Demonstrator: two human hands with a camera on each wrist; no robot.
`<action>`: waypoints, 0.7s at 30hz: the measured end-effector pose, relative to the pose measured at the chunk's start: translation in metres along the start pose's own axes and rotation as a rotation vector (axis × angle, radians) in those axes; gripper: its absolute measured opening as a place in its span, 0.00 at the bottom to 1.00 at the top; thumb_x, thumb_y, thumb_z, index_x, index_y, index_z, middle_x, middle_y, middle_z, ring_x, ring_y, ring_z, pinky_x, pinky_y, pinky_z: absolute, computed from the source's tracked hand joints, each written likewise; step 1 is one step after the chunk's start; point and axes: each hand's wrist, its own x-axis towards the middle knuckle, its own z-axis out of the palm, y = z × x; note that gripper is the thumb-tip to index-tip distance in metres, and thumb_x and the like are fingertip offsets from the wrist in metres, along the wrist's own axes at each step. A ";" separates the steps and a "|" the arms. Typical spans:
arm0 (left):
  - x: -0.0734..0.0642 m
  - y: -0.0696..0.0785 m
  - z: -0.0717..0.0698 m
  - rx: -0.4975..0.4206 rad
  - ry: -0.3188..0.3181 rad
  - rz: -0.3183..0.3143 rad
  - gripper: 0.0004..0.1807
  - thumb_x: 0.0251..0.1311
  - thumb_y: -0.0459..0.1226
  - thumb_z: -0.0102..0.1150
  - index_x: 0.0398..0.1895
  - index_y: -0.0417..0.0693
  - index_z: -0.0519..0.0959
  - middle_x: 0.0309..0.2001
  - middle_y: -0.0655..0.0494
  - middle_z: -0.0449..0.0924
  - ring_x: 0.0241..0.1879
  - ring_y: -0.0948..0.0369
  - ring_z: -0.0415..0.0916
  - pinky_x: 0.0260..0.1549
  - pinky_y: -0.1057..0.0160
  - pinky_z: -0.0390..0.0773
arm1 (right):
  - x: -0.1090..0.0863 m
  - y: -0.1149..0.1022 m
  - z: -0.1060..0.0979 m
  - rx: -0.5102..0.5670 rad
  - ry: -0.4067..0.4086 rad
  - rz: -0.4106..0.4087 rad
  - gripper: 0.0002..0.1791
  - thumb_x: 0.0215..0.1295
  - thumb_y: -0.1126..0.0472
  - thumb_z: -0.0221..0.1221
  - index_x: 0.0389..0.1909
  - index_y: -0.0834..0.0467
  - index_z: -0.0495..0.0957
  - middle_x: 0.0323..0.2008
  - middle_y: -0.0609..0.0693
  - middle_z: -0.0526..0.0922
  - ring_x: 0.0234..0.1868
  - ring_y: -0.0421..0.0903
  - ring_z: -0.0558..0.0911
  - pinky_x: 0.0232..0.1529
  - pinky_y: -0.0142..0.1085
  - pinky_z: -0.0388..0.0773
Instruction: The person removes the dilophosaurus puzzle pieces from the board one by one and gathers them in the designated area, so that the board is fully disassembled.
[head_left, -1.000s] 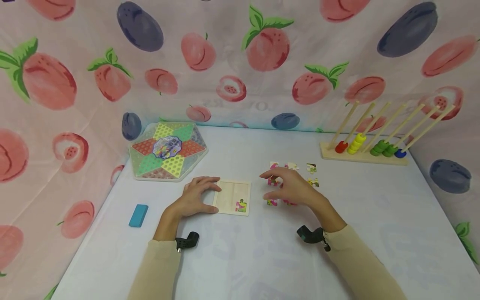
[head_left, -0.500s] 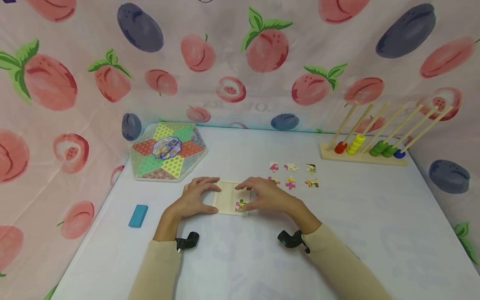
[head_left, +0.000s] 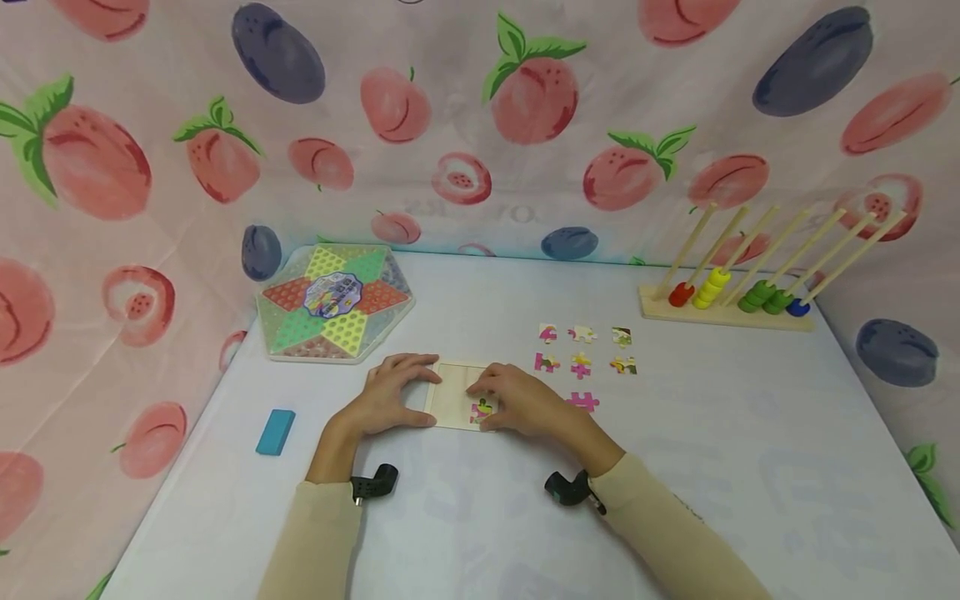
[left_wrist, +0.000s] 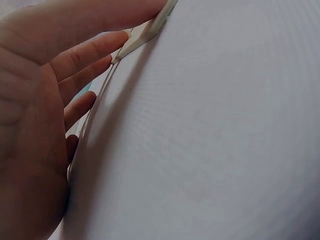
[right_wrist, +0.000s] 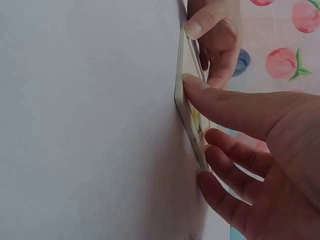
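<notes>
In the head view, my left hand (head_left: pixel 386 396) holds a shallow wooden puzzle tray (head_left: pixel 447 408) at its left side, thumb near the front corner and fingers farther back. The tray's rim (left_wrist: pixel 145 37) lies by the left fingertips in the left wrist view. A pink, yellow and green jigsaw piece (head_left: pixel 481 408) lies in the tray's front right corner. My right hand (head_left: pixel 525 404) is over that side, thumb and index finger apart on either side of the piece. In the right wrist view, the right thumb (right_wrist: pixel 225 102) rests on the tray's edge; its index fingertip is hidden.
Several loose jigsaw pieces (head_left: pixel 581 365) lie in rows to the right of the tray. A hexagonal Chinese checkers board (head_left: pixel 300 333) is at the back left, a blue block (head_left: pixel 276 432) at the left. A wooden bead rack (head_left: pixel 727 315) stands at the back right.
My right hand has moved left from the loose pieces to the tray, and its thumb and index finger have drawn somewhat closer together. The left hand has stayed at the tray.
</notes>
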 end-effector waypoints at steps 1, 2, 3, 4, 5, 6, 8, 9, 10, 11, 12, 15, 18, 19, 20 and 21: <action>0.000 0.000 0.000 0.000 0.001 0.000 0.30 0.46 0.43 0.80 0.56 0.58 0.81 0.78 0.59 0.64 0.78 0.48 0.50 0.71 0.39 0.45 | 0.000 0.000 0.000 -0.007 0.002 0.003 0.28 0.55 0.52 0.75 0.59 0.51 0.84 0.55 0.47 0.82 0.54 0.43 0.77 0.61 0.39 0.79; 0.000 0.001 0.000 0.000 0.000 -0.001 0.30 0.46 0.43 0.80 0.56 0.58 0.81 0.78 0.59 0.64 0.78 0.48 0.50 0.72 0.39 0.45 | 0.000 0.000 0.001 -0.011 0.003 0.009 0.27 0.55 0.52 0.75 0.58 0.51 0.84 0.54 0.47 0.82 0.53 0.42 0.77 0.61 0.39 0.79; 0.000 0.001 0.000 0.001 0.000 -0.002 0.30 0.46 0.43 0.80 0.56 0.58 0.81 0.78 0.59 0.64 0.78 0.49 0.50 0.72 0.39 0.45 | -0.001 -0.001 0.001 -0.015 0.004 0.015 0.27 0.55 0.52 0.75 0.57 0.51 0.85 0.53 0.46 0.82 0.54 0.42 0.77 0.61 0.39 0.79; 0.000 0.001 0.000 0.002 -0.001 -0.004 0.30 0.46 0.43 0.80 0.56 0.58 0.81 0.78 0.59 0.64 0.78 0.49 0.50 0.72 0.39 0.45 | -0.001 -0.001 0.001 -0.017 0.005 0.021 0.26 0.55 0.52 0.75 0.56 0.51 0.85 0.53 0.46 0.83 0.54 0.42 0.78 0.62 0.39 0.79; 0.000 0.001 0.000 0.000 -0.002 -0.005 0.30 0.46 0.43 0.80 0.56 0.58 0.81 0.78 0.59 0.64 0.78 0.49 0.50 0.72 0.39 0.45 | -0.001 -0.001 0.001 -0.018 0.005 0.025 0.25 0.55 0.52 0.75 0.55 0.51 0.85 0.53 0.46 0.83 0.54 0.42 0.78 0.62 0.40 0.79; 0.000 0.001 0.000 -0.001 -0.003 -0.005 0.30 0.46 0.43 0.80 0.56 0.58 0.81 0.78 0.59 0.64 0.79 0.49 0.50 0.72 0.39 0.45 | -0.001 -0.001 0.001 -0.018 0.005 0.030 0.25 0.55 0.52 0.76 0.55 0.51 0.86 0.53 0.46 0.84 0.54 0.43 0.78 0.62 0.40 0.79; 0.000 0.001 0.000 0.000 -0.003 -0.005 0.30 0.46 0.43 0.80 0.56 0.59 0.81 0.78 0.59 0.64 0.79 0.49 0.50 0.72 0.39 0.45 | -0.001 -0.002 0.001 -0.018 0.009 0.035 0.24 0.54 0.52 0.76 0.54 0.50 0.86 0.52 0.46 0.85 0.55 0.43 0.78 0.62 0.41 0.79; 0.000 0.001 0.000 0.001 -0.003 -0.004 0.30 0.46 0.43 0.79 0.56 0.59 0.81 0.78 0.59 0.64 0.79 0.49 0.50 0.72 0.39 0.45 | -0.001 -0.003 0.001 -0.017 0.012 0.037 0.24 0.54 0.52 0.76 0.53 0.50 0.87 0.52 0.46 0.85 0.55 0.43 0.78 0.61 0.41 0.79; 0.000 0.000 0.000 0.000 -0.001 -0.003 0.30 0.46 0.43 0.80 0.56 0.59 0.81 0.78 0.59 0.64 0.79 0.49 0.50 0.72 0.39 0.45 | -0.001 -0.003 0.001 -0.013 0.016 0.040 0.23 0.54 0.53 0.76 0.52 0.50 0.87 0.52 0.46 0.86 0.54 0.44 0.78 0.60 0.41 0.79; 0.000 0.000 0.000 0.000 0.000 -0.003 0.30 0.46 0.43 0.80 0.56 0.58 0.81 0.78 0.59 0.64 0.79 0.49 0.50 0.72 0.39 0.45 | -0.001 -0.004 0.001 -0.008 0.020 0.044 0.22 0.54 0.53 0.76 0.52 0.49 0.87 0.52 0.46 0.86 0.54 0.44 0.78 0.59 0.41 0.79; 0.000 0.000 0.000 0.000 0.001 -0.003 0.30 0.46 0.43 0.80 0.56 0.58 0.81 0.78 0.59 0.64 0.79 0.49 0.50 0.72 0.39 0.45 | 0.000 -0.004 0.001 -0.005 0.024 0.048 0.22 0.54 0.53 0.76 0.51 0.49 0.88 0.51 0.46 0.87 0.54 0.44 0.78 0.59 0.41 0.79; 0.000 0.000 0.001 -0.003 0.003 -0.008 0.30 0.45 0.43 0.80 0.55 0.59 0.82 0.77 0.59 0.65 0.79 0.49 0.50 0.72 0.40 0.45 | 0.000 -0.004 0.001 0.003 0.029 0.060 0.21 0.54 0.54 0.76 0.50 0.49 0.88 0.51 0.45 0.87 0.53 0.43 0.78 0.59 0.41 0.79; 0.000 0.000 0.001 -0.008 0.003 -0.015 0.30 0.45 0.43 0.80 0.55 0.59 0.82 0.77 0.59 0.65 0.79 0.49 0.49 0.72 0.40 0.45 | 0.001 -0.004 0.001 0.006 0.021 0.071 0.21 0.54 0.54 0.76 0.51 0.49 0.88 0.50 0.46 0.87 0.52 0.43 0.78 0.61 0.41 0.79; 0.000 0.000 0.001 -0.009 0.003 -0.016 0.30 0.45 0.43 0.80 0.55 0.59 0.82 0.77 0.59 0.65 0.79 0.49 0.49 0.72 0.40 0.44 | 0.001 -0.005 0.001 0.009 0.017 0.073 0.22 0.54 0.54 0.76 0.51 0.49 0.87 0.50 0.46 0.87 0.51 0.43 0.78 0.61 0.41 0.79; 0.000 0.000 0.001 -0.011 0.003 -0.017 0.30 0.45 0.43 0.80 0.55 0.59 0.82 0.77 0.59 0.65 0.79 0.49 0.49 0.72 0.40 0.44 | 0.001 -0.005 0.001 0.010 0.013 0.076 0.22 0.54 0.54 0.76 0.52 0.50 0.87 0.50 0.46 0.87 0.51 0.43 0.78 0.61 0.41 0.79; 0.000 0.000 0.001 -0.013 0.002 -0.017 0.30 0.45 0.43 0.80 0.55 0.59 0.82 0.77 0.59 0.65 0.79 0.49 0.49 0.72 0.40 0.44 | 0.001 -0.005 0.000 0.013 0.010 0.078 0.22 0.54 0.55 0.76 0.52 0.50 0.87 0.50 0.46 0.86 0.51 0.43 0.78 0.61 0.41 0.79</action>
